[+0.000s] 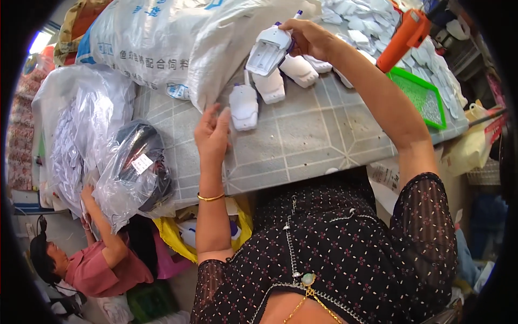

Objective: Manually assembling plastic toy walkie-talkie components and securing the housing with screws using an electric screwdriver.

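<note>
My right hand grips a white plastic toy walkie-talkie shell by its upper edge, above the table. A purple-tipped antenna sticks up beside the fingers, and the shell shows a recessed face. Nothing shows in my left hand, whose fingers are apart over the table. Closest to it lies a similar white shell with a short antenna. More white shells lie in a row behind and to the right, one partly under the held piece.
A big printed white sack covers the far left of the patterned table. Plastic bags stand left, near a co-worker in pink. An orange tool, a green tray of small parts and piled white pieces occupy the right.
</note>
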The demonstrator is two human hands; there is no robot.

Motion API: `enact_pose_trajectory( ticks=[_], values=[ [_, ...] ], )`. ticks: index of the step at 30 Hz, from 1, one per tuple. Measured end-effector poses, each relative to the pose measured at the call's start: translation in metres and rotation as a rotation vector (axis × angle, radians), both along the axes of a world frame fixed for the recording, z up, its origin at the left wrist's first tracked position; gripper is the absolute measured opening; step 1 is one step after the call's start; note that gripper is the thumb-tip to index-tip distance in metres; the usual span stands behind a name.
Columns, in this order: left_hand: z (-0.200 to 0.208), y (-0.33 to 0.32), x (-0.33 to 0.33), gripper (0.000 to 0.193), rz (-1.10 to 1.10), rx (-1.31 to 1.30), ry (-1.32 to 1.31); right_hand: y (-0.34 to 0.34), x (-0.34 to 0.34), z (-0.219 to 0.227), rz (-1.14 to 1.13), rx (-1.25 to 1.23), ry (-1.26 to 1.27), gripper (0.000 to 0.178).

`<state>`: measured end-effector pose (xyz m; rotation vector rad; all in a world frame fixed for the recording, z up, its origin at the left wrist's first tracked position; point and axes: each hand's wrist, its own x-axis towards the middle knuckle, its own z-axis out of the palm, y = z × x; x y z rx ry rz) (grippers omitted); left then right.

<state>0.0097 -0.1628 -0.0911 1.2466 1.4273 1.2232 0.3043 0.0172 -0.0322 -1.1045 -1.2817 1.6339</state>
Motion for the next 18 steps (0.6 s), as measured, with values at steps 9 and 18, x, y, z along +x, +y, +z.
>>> enact_pose_trajectory(
  ticks=[9, 18],
  values=[
    [0.041, -0.057, 0.089, 0.089, -0.638, -0.381, -1.009, -0.157, 0.006, 0.013, 0.398, 0.199, -0.065, 0.058],
    [0.017, -0.07, 0.107, 0.076, -0.632, -0.449, -1.249, -0.214, 0.198, 0.04, -0.066, 0.227, -0.702, 0.031]
  ],
)
